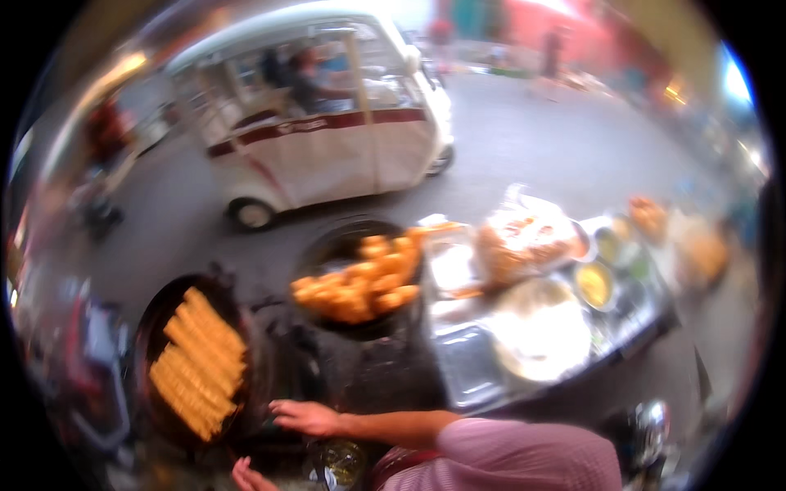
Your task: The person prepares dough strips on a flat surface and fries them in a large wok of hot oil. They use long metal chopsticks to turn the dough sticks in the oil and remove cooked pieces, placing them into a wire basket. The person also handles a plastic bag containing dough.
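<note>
My right hand [304, 417] reaches left from a pink sleeve, with its fingers extended and nothing visible in it. It is just right of a dark round pan [144, 325] that holds long golden fried sticks [199, 362]. Below it, at the bottom edge, my left hand [250, 475] is partly in view with fingers raised and apart, holding nothing visible. A second dark pan [362, 334] farther forward holds a heap of golden fried pieces [362, 282]. A container of yellowish liquid [342, 461] is close below my right hand.
On the right, a metal table [439, 374] bears a large pale round vessel [540, 331], a plastic bag of browned food [522, 239] and a bowl of yellow food [593, 284]. A white three-wheeled vehicle [331, 153] with a person inside [307, 80] is on the road beyond.
</note>
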`<state>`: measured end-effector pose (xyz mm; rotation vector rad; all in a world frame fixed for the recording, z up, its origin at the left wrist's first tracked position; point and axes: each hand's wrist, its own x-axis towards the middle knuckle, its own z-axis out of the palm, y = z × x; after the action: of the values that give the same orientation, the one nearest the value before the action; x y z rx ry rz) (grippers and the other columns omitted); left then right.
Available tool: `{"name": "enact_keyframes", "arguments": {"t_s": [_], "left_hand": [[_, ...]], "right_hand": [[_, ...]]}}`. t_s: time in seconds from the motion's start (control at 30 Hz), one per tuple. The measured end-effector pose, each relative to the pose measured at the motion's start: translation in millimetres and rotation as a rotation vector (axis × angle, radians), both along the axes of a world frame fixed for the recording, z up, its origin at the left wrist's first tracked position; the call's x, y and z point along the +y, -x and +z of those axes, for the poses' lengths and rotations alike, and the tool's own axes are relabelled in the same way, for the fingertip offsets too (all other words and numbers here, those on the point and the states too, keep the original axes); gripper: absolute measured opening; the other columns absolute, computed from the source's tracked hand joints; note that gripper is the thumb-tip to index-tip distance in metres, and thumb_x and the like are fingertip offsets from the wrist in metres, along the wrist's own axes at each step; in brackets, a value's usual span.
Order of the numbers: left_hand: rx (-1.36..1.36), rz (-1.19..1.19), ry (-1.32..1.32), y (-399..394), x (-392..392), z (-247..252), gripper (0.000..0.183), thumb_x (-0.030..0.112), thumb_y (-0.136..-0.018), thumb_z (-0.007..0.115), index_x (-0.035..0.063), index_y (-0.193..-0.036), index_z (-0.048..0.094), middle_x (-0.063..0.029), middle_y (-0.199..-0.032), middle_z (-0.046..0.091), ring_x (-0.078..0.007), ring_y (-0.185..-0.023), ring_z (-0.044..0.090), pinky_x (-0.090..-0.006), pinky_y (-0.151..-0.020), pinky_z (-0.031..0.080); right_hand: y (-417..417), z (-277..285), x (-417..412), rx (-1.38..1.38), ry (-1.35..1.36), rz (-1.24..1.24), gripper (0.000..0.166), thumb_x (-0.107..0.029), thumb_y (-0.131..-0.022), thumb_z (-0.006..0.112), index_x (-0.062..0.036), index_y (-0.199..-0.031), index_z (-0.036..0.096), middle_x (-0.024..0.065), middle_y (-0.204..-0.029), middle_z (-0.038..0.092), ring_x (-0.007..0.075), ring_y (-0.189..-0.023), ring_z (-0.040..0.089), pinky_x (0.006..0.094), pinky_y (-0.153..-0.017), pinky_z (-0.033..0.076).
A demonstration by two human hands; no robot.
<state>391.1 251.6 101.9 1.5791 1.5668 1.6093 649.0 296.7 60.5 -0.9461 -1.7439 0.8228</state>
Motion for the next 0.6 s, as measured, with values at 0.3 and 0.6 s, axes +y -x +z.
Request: {"name": "enact_keyframes", "arguments": {"t_s": [0.3,0.6], "left_hand": [[0.053,-0.047,-0.017,-3.9,7.7,34.2,0.040,0.034,-0.110,0.047,-0.0003,-0.112,0.068,-0.0124,-0.095,0.072,-0.0126,-0.062,0.046,-0.0271,-0.055,0.039],[0.085,-0.068,-0.088,15.5,30.0,61.5,0.042,0.036,-0.111,0.045,-0.0005,-0.125,0.060,-0.0170,-0.097,0.072,-0.0175,-0.065,0.051,-0.0307,-0.058,0.045]], "right_hand": [[-2.1,7.3,0.2,-0.205,-0.384,-0.066,0.025,-0.019,-0.100,0.046,0.0014,-0.113,0.053,0.0313,-0.136,0.047,0.0456,-0.127,0.052,0.0443,-0.092,0.056],[13.1,22.0,-12.4,-0.212,-0.303,-0.102,0.024,-0.020,-0.100,0.045,-0.0007,-0.112,0.053,0.0314,-0.137,0.047,0.0457,-0.129,0.051,0.0461,-0.092,0.056]]}}
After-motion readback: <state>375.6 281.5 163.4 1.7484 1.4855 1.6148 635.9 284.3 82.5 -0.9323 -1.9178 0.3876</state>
